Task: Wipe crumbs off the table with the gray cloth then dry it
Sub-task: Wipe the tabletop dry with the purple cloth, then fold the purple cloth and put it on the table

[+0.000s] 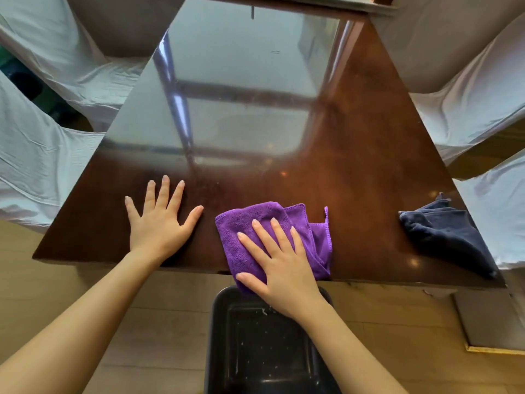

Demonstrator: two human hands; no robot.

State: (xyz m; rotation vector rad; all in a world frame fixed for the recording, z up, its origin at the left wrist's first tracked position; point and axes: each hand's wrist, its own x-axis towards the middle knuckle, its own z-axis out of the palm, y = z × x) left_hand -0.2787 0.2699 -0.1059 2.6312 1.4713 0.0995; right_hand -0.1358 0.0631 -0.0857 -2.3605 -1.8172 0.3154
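A glossy dark brown table (355,143) fills the middle of the head view. My right hand (279,263) lies flat, fingers spread, on a folded purple cloth (241,237) at the table's near edge. The cloth's near corner hangs over that edge. My left hand (159,220) rests palm down on the bare tabletop to the left of the cloth, fingers apart, holding nothing. A dark gray cloth (446,234) lies crumpled at the near right corner, untouched.
A black bin (264,351) with pale crumbs inside stands on the floor right below the table edge, under the purple cloth. Chairs in white covers (37,155) flank the table on the left and right (466,109).
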